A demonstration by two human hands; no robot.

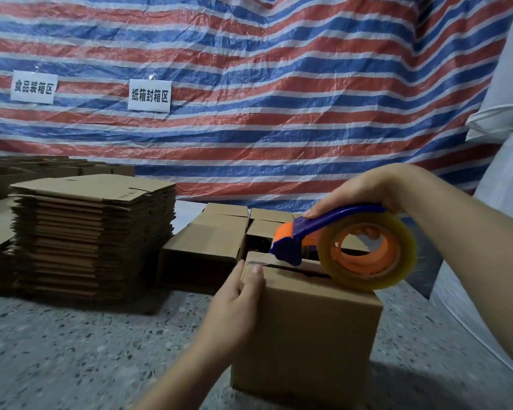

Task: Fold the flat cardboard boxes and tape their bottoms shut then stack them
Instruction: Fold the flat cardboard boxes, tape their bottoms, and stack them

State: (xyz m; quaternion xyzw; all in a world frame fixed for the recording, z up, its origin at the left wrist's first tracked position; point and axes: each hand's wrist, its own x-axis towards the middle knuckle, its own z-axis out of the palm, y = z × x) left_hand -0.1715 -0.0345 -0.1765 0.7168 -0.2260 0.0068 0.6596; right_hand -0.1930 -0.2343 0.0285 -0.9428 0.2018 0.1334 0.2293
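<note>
Box (305, 329) sat right below me on the floor; my left hand (237, 294) pressed the tape's end on its near-left edge, my right hand (365, 193) clamped the tape dispenser (338, 244), seam running away rightward.

Dim, flat indoor light here, cool in tone, with no single source showing. A soft sheen runs over the striped tarp (249, 84) toward 12 o'clock. Deep shadow pools at 9 o'clock under the stack of flat cardboard boxes (92, 238). The speckled floor (71, 350) smears with motion blur at 7 o'clock. Wide-angle bending curves the edges at 3 o'clock. The tape roll (367, 251) glows amber, fairly crisp.
</note>
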